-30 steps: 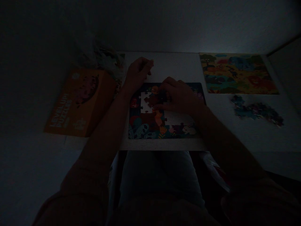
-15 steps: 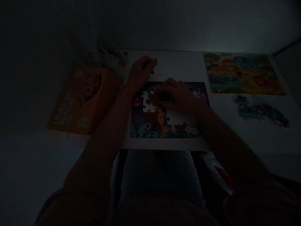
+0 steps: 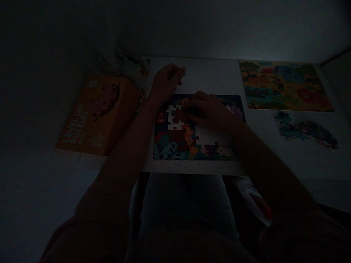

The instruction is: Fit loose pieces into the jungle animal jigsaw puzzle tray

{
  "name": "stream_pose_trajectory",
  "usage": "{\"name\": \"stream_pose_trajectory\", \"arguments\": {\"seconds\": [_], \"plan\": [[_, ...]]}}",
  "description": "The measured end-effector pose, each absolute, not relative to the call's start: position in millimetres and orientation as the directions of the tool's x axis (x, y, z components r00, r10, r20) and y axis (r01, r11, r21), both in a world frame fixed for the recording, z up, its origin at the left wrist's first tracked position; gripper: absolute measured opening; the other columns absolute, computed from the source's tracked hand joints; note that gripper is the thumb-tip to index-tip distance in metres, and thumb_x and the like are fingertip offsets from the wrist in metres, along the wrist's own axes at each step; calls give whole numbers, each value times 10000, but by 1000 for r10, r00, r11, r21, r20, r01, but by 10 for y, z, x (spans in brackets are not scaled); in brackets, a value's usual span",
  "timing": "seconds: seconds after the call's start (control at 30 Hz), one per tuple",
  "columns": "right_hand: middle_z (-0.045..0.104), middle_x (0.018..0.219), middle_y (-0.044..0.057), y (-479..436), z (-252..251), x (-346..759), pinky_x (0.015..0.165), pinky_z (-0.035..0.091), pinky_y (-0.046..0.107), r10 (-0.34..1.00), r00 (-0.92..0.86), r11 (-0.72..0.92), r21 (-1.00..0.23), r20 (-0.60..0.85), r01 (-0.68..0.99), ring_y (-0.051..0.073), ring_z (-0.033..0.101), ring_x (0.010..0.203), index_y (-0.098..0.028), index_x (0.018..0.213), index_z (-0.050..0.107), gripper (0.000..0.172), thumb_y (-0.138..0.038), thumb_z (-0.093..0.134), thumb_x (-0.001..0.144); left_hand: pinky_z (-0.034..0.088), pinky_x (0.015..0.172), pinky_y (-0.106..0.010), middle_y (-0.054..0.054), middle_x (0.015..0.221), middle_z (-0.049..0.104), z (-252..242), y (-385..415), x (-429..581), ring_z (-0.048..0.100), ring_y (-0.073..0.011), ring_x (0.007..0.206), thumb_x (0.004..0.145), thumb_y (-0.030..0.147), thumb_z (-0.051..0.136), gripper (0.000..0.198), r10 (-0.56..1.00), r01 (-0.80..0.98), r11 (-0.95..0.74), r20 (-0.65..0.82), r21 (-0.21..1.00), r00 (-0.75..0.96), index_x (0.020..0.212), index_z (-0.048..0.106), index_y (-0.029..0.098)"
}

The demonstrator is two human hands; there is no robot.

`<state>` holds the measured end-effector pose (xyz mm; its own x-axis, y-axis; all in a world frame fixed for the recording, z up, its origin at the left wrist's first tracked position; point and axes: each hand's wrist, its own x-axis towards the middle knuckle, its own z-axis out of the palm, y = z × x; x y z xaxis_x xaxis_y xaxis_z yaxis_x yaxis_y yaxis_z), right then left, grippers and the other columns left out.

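Lying beneath right hand [image 3: 210,111]: puzzle [image 3: 187,136]

On the orange puzzle box [image 3: 102,120] we read "LEVEL UP! PUZZLES" in pale capitals [image 3: 74,126], while the smaller line [image 3: 81,138] beneath them, the pale print [image 3: 97,140] to its right and the round badge [image 3: 93,84] near the top are too dim for us to make out.

From here I see both forearms [image 3: 130,144] angled inward, left hand [image 3: 166,83] farther forward, fingers [image 3: 180,74] loosely curled; right hand [image 3: 210,109] palm down, fingers bent, pointing left.
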<state>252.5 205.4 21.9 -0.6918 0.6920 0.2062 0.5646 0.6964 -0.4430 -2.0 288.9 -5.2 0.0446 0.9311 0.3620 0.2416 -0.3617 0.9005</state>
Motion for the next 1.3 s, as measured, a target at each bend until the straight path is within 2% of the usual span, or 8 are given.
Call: {"name": "stream_pose_trajectory", "arguments": {"seconds": [0.17,0.3,0.53,0.7,0.87,1.0,1.13,1.3], "plan": [[783,1466,161,2042,223,2519,1187,612,698,692,-696,694,-437,189,572,450,783,1283,-353,1536,838,498,-660,798,1145,580,866,-520,-67,910,808,-60,2898,-20,737,-315,871,1040,952,756,584,938,243,-346,343,906,57,930,802,380],[788,1513,175,2003,245,2501,1210,596,746,695,-695,691,-434,182,578,501,772,1358,-354,1563,822,613,-730,863,1081,557,867,-520,-70,922,796,-49,2886,-14,707,-306,857,1053,939,749,589,932,210,-362,357,908,60,938,782,362],[799,1461,153,2003,221,2449,1189,611,725,706,-675,684,-454,215,571,468,783,1304,-348,1399,869,440,-618,899,1052,558,868,-521,-84,919,794,-23,2867,-27,751,-324,875,1068,857,771,520,932,228,-362,355,904,74,931,778,356],[810,1493,160,2002,210,2381,1194,594,719,710,-664,681,-472,236,560,479,786,1329,-332,1375,866,431,-593,925,1038,534,887,-507,-66,940,823,-24,2858,-14,761,-326,985,1087,874,755,523,949,242,-314,309,918,56,946,789,372],[810,1501,171,1955,217,2319,1206,597,712,697,-677,693,-464,237,551,489,770,1375,-328,1383,856,448,-627,921,1055,537,885,-465,-51,961,827,4,2813,-2,734,-275,945,1139,739,760,432,948,244,-317,313,917,54,940,766,355],[803,1496,183,1962,227,2352,1217,582,748,718,-659,682,-419,224,600,510,762,1358,-319,1397,843,577,-787,887,1062,560,881,-477,-65,933,804,2,2813,6,748,-287,900,1138,702,738,417,935,233,-353,350,906,55,924,752,344],[792,1494,204,2005,231,2420,1198,576,780,729,-648,676,-386,222,628,547,749,1355,-313,1471,813,818,-991,814,1012,584,888,-516,-73,924,799,-15,2842,8,779,-331,914,1072,838,730,489,937,226,-348,347,910,49,902,758,381],[734,1643,218,2014,257,2449,1253,544,794,710,-674,688,-406,205,601,569,693,1491,-353,1698,737,940,-1002,797,1020,593,906,-528,-79,907,798,4,2833,9,767,-327,883,1047,850,742,499,936,238,-351,348,906,55,906,760,371]]}}
